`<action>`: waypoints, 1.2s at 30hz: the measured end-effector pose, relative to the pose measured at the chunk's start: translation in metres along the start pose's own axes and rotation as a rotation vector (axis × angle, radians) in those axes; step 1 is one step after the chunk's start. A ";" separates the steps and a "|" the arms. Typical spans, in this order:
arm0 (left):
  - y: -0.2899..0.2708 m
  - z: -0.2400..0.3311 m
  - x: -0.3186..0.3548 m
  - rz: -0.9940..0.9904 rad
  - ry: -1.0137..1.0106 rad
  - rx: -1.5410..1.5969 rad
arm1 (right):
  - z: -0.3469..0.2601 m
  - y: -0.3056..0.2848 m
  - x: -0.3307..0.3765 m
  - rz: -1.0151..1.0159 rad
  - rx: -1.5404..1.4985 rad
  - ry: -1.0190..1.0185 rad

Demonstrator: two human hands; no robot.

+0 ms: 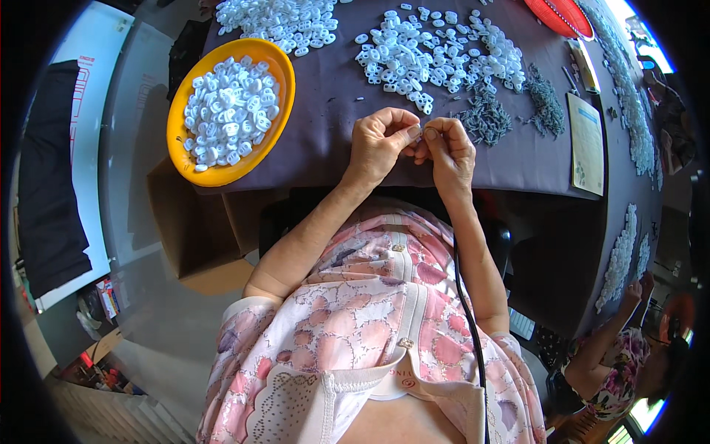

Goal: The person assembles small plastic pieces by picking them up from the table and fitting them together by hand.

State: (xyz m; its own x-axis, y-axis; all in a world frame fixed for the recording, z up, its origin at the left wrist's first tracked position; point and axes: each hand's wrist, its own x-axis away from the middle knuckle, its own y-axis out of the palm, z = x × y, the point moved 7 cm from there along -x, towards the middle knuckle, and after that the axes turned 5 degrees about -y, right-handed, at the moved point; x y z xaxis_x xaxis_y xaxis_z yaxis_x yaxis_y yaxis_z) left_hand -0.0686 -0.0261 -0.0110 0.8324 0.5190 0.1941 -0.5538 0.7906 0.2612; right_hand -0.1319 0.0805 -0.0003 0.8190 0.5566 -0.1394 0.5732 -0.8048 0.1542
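We pinch a tiny piece, perhaps a white plastic part (419,134), between our left hand (379,142) and right hand (446,150), fingertips closed together above the dark tablecloth (325,126), near heaped white plastic pieces (414,55).
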 end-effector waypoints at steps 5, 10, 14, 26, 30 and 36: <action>0.000 0.000 0.000 0.000 0.001 -0.005 | 0.001 0.000 0.000 0.000 0.004 0.009; -0.002 -0.001 0.000 0.000 -0.004 -0.004 | 0.000 0.001 0.000 -0.004 0.053 0.013; -0.002 -0.001 -0.001 0.002 -0.004 -0.006 | -0.002 0.002 0.000 -0.005 0.091 0.028; -0.002 0.002 0.003 0.035 0.033 -0.076 | 0.001 0.001 -0.005 -0.095 0.082 0.104; -0.002 0.002 0.003 0.036 0.054 -0.087 | -0.007 0.001 -0.004 -0.109 0.247 0.084; -0.002 0.000 0.002 0.027 0.040 -0.092 | -0.010 0.004 -0.007 -0.197 0.388 0.098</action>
State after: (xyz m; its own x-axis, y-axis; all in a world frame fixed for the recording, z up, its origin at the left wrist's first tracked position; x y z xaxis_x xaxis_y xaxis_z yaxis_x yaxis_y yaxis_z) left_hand -0.0656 -0.0262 -0.0110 0.8183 0.5516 0.1617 -0.5737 0.8018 0.1676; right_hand -0.1351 0.0753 0.0107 0.7047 0.7088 -0.0333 0.6813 -0.6889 -0.2474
